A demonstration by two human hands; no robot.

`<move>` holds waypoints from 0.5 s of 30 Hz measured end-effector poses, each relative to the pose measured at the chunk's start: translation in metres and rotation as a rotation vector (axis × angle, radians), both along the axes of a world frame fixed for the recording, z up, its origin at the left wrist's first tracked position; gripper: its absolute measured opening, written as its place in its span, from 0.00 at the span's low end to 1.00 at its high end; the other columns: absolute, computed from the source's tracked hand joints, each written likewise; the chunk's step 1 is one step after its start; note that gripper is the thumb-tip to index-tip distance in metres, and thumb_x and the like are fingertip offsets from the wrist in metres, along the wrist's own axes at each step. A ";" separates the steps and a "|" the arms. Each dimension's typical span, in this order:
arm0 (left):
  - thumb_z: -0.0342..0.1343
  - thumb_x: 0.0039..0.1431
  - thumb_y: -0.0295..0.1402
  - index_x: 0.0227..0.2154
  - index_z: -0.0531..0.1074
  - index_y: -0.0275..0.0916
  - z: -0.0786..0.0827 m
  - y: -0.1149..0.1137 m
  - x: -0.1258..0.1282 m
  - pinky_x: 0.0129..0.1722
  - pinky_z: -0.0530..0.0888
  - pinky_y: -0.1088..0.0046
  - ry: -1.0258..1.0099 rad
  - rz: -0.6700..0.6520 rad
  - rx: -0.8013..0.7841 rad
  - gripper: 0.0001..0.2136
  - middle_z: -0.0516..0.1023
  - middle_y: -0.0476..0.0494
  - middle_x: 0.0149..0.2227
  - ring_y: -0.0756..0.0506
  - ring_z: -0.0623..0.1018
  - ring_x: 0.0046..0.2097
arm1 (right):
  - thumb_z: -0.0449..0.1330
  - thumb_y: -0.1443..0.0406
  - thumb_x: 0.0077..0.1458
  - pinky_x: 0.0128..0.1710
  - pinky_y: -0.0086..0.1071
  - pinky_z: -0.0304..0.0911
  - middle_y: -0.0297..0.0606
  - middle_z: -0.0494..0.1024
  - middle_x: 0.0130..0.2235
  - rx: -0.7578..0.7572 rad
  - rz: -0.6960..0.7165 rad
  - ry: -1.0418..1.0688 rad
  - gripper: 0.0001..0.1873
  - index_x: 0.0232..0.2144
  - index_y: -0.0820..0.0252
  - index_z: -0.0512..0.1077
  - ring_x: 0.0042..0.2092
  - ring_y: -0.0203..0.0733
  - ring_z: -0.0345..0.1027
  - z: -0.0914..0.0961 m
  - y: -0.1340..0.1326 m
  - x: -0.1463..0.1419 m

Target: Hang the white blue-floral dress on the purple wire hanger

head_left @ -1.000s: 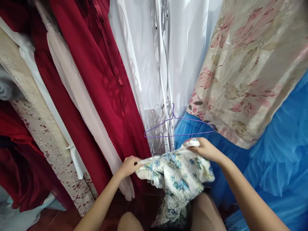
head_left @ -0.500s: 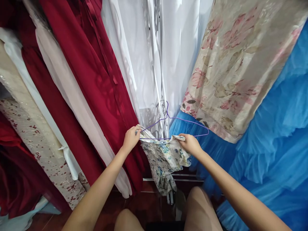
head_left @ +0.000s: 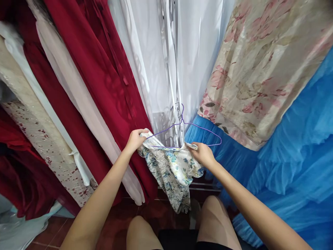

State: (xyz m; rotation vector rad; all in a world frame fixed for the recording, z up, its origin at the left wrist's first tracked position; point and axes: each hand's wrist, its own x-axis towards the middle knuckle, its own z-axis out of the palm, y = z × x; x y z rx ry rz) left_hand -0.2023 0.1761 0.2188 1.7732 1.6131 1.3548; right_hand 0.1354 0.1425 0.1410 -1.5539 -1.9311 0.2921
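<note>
A white garment with a blue and yellow floral print [head_left: 169, 170] hangs between my two hands. My left hand [head_left: 135, 139] pinches its upper left edge, where the cloth lies over the left end of a purple wire hanger [head_left: 205, 129]. My right hand [head_left: 204, 153] is closed on the right part of the neckline. The hanger's right end sticks out bare beyond that hand. Its hook rests in front of white hanging straps [head_left: 171, 69]. The garment's lower part dangles down above the floor.
Dark red dresses [head_left: 85, 76] and a pale pink one [head_left: 78, 104] hang at the left. White fabric [head_left: 203, 52] hangs behind the hanger. At the right are a beige floral dress [head_left: 255, 76] and a blue ruffled tulle dress [head_left: 291, 156]. Below is red tiled floor [head_left: 114, 225].
My left hand has moved left and slightly up, drawing the garment over the hanger's left end. The neckline is spread wider. My right hand has barely shifted.
</note>
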 end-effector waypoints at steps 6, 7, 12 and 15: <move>0.60 0.35 0.21 0.36 0.82 0.32 -0.001 -0.008 -0.018 0.36 0.75 0.67 -0.259 -0.002 -0.257 0.19 0.83 0.37 0.35 0.42 0.80 0.32 | 0.53 0.54 0.64 0.29 0.31 0.49 0.43 0.80 0.29 -0.018 0.006 0.020 0.19 0.28 0.56 0.75 0.34 0.46 0.75 0.002 -0.002 0.000; 0.60 0.35 0.22 0.38 0.82 0.32 0.001 -0.011 -0.018 0.33 0.75 0.68 -0.303 -0.004 -0.281 0.20 0.83 0.37 0.34 0.44 0.79 0.30 | 0.53 0.54 0.64 0.28 0.31 0.49 0.43 0.80 0.29 -0.020 0.003 0.023 0.19 0.28 0.56 0.75 0.34 0.46 0.74 0.001 -0.002 0.000; 0.58 0.39 0.21 0.46 0.79 0.34 0.021 -0.017 0.014 0.43 0.75 0.68 -0.407 -0.090 -0.069 0.26 0.82 0.38 0.46 0.43 0.80 0.40 | 0.55 0.58 0.62 0.30 0.30 0.52 0.43 0.81 0.29 -0.027 0.079 0.053 0.15 0.28 0.57 0.76 0.33 0.46 0.74 0.001 -0.007 -0.007; 0.57 0.43 0.22 0.50 0.78 0.36 0.028 -0.009 0.045 0.57 0.69 0.65 -0.258 -0.234 0.113 0.26 0.77 0.39 0.55 0.40 0.75 0.55 | 0.56 0.64 0.58 0.32 0.29 0.56 0.43 0.82 0.32 -0.054 0.136 0.066 0.11 0.31 0.57 0.78 0.35 0.46 0.75 0.003 -0.015 -0.015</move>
